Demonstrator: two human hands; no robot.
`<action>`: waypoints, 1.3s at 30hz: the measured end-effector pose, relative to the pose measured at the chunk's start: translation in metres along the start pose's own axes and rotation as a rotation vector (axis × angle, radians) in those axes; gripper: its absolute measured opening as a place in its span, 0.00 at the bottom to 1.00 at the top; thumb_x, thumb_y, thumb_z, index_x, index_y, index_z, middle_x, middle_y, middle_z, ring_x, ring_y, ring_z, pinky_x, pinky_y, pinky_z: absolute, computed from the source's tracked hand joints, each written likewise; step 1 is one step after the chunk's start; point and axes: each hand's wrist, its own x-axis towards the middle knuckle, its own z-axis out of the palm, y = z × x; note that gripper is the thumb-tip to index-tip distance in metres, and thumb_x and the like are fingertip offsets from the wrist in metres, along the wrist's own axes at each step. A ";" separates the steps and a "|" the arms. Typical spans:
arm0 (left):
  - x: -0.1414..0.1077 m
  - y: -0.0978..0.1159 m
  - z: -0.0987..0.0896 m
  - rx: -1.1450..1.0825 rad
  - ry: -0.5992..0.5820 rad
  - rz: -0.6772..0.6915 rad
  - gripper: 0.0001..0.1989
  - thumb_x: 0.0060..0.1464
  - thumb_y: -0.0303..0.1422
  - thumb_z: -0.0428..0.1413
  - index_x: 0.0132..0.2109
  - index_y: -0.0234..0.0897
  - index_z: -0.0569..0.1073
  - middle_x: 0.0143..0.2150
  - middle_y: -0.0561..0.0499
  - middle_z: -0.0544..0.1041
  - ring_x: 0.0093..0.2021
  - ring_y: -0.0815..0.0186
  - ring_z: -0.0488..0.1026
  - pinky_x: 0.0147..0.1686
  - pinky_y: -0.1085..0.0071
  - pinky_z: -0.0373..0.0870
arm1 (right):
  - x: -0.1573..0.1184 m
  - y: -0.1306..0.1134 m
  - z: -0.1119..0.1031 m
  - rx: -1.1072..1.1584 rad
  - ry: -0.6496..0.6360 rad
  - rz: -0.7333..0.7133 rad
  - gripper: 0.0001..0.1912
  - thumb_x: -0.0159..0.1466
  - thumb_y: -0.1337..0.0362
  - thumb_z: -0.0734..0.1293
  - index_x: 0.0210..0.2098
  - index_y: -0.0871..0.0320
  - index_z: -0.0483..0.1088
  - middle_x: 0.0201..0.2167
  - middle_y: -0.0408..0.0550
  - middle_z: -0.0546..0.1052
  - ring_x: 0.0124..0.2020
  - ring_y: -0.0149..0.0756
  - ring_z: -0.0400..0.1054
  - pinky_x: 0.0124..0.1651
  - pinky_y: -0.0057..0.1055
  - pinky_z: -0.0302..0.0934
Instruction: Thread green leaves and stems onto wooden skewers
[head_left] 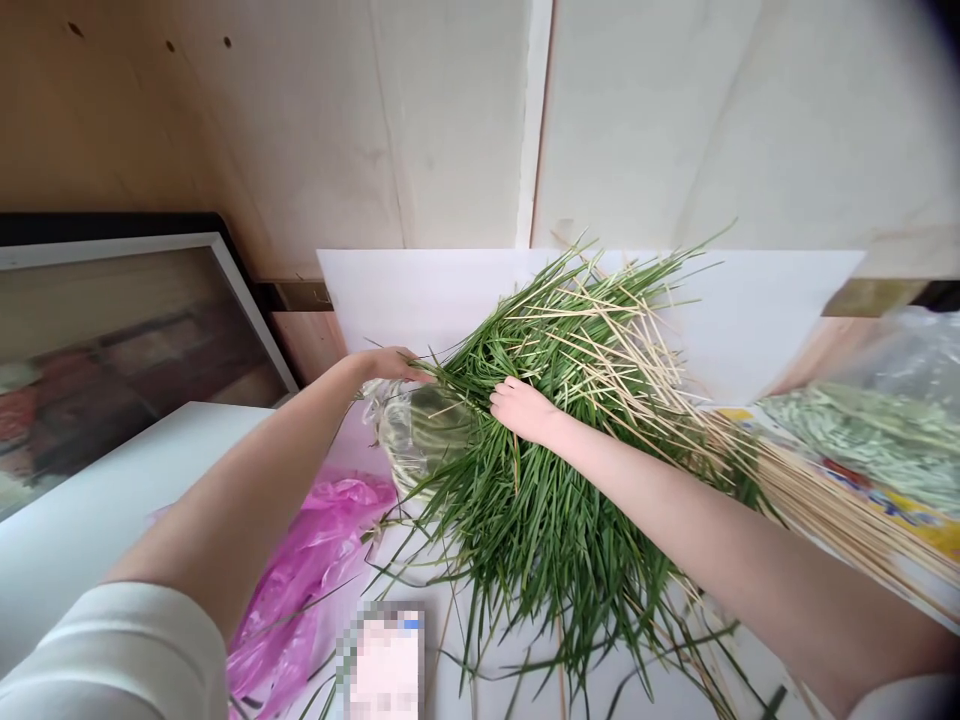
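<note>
A large heap of garlic chives (540, 500), long flat green leaves, spreads over the white surface. Many thin bamboo skewers (637, 330) lie among and across its upper right part. At the heap's left edge, my left hand (397, 363) closes around the end of a bunch of chives, its fingers partly hidden by leaves. My right hand (523, 408) rests in the middle of the heap, fingers curled round chive leaves. Beneath the left hand sits a clear plastic bag (405, 430) with pale green stalks inside.
A pink plastic bag (315, 560) lies at left, near a blurred-out phone (386, 665). More skewers (832, 500) extend right, beside a clear bag of light green strips (885, 430). A framed picture (135, 350) leans at left; a white board (420, 290) stands against the wall.
</note>
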 end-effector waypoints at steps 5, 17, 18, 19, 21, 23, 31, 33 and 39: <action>-0.004 -0.006 -0.004 -0.192 0.048 0.070 0.32 0.34 0.58 0.67 0.41 0.39 0.82 0.40 0.45 0.84 0.46 0.51 0.78 0.46 0.65 0.73 | -0.001 0.001 0.000 -0.011 -0.004 -0.001 0.08 0.70 0.63 0.70 0.46 0.61 0.75 0.49 0.50 0.78 0.50 0.42 0.73 0.54 0.46 0.69; -0.001 -0.012 -0.049 -0.487 0.320 0.177 0.25 0.44 0.57 0.64 0.27 0.38 0.73 0.22 0.54 0.66 0.26 0.66 0.63 0.29 0.69 0.60 | 0.000 -0.006 0.005 0.003 -0.004 -0.020 0.08 0.71 0.62 0.69 0.47 0.61 0.75 0.49 0.50 0.78 0.50 0.42 0.73 0.53 0.45 0.69; -0.004 -0.005 -0.055 -0.482 0.317 0.191 0.23 0.45 0.55 0.64 0.29 0.38 0.74 0.22 0.53 0.67 0.26 0.66 0.63 0.29 0.69 0.60 | 0.000 -0.006 0.006 0.007 -0.003 -0.019 0.08 0.71 0.62 0.69 0.46 0.61 0.75 0.49 0.50 0.78 0.50 0.42 0.73 0.53 0.45 0.69; -0.008 0.004 -0.062 -0.471 0.319 0.204 0.22 0.46 0.53 0.64 0.30 0.37 0.74 0.22 0.53 0.67 0.26 0.66 0.64 0.29 0.69 0.59 | 0.001 -0.006 0.006 0.012 -0.003 -0.019 0.08 0.71 0.62 0.69 0.46 0.61 0.75 0.49 0.50 0.78 0.50 0.42 0.73 0.53 0.45 0.69; -0.015 0.022 -0.074 -0.439 0.327 0.248 0.20 0.50 0.50 0.63 0.30 0.37 0.73 0.23 0.53 0.67 0.27 0.66 0.64 0.29 0.69 0.59 | 0.001 -0.007 0.006 0.021 -0.003 -0.017 0.08 0.71 0.63 0.69 0.47 0.61 0.75 0.49 0.50 0.78 0.50 0.42 0.73 0.54 0.46 0.69; -0.022 0.038 -0.086 -0.421 0.342 0.313 0.17 0.55 0.47 0.61 0.33 0.37 0.74 0.24 0.54 0.66 0.28 0.67 0.65 0.30 0.69 0.59 | 0.001 -0.007 0.006 0.032 -0.004 -0.014 0.09 0.71 0.62 0.69 0.47 0.61 0.75 0.49 0.50 0.78 0.51 0.42 0.73 0.54 0.46 0.69; -0.057 0.084 -0.161 -0.498 0.605 0.487 0.15 0.66 0.41 0.57 0.36 0.34 0.68 0.26 0.57 0.59 0.28 0.73 0.57 0.38 0.68 0.67 | 0.003 -0.013 0.002 0.090 -0.009 0.002 0.11 0.71 0.61 0.69 0.50 0.60 0.74 0.52 0.52 0.76 0.52 0.43 0.73 0.55 0.47 0.69; -0.069 0.099 -0.183 -0.472 0.667 0.474 0.16 0.67 0.40 0.56 0.36 0.32 0.67 0.26 0.57 0.58 0.28 0.75 0.56 0.40 0.67 0.67 | 0.004 -0.017 0.000 0.109 -0.008 -0.005 0.12 0.71 0.61 0.69 0.51 0.60 0.74 0.53 0.52 0.76 0.52 0.44 0.73 0.55 0.47 0.69; -0.101 0.149 -0.230 -0.298 0.766 0.381 0.19 0.67 0.40 0.55 0.37 0.24 0.68 0.30 0.52 0.61 0.34 0.73 0.66 0.43 0.65 0.64 | 0.003 -0.029 -0.013 0.175 0.015 -0.056 0.12 0.71 0.61 0.69 0.50 0.61 0.74 0.52 0.51 0.77 0.52 0.43 0.73 0.55 0.47 0.69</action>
